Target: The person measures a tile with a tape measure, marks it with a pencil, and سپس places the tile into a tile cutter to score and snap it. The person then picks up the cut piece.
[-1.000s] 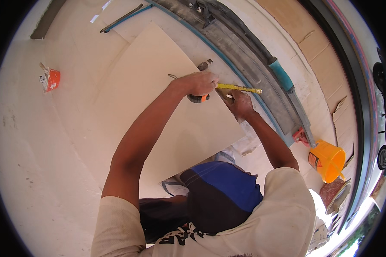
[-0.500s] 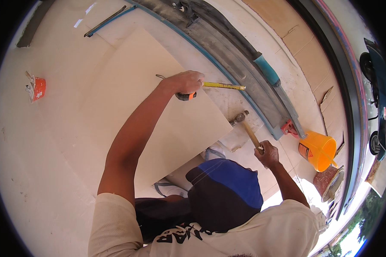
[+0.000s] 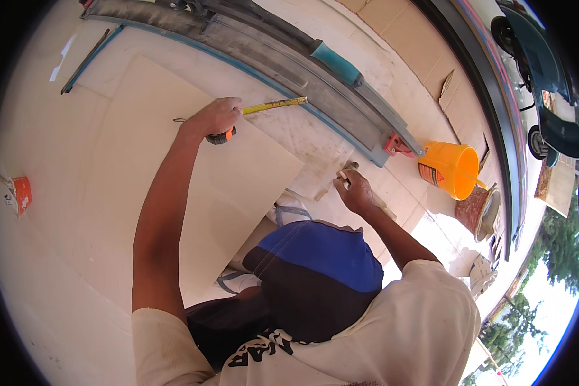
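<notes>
With the left hand [image 3: 217,117] clasped round the tape measure [image 3: 221,136] over the pale slab [image 3: 235,186], and the right hand [image 3: 356,193] curled, hold unclear, points the yellow blade [image 3: 270,105] toward the tile cutter [image 3: 257,63], perhaps risking recoil from a slackened grip

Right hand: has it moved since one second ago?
Yes: judged against the pale tile, the right hand moved right and downward, from beside its edge to beyond its right corner.

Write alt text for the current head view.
Left hand holds a tape measure, its yellow blade extended, over a large pale tile. The right hand is off the tile, its grip unclear; beyond are a tile cutter and orange bucket.
</notes>
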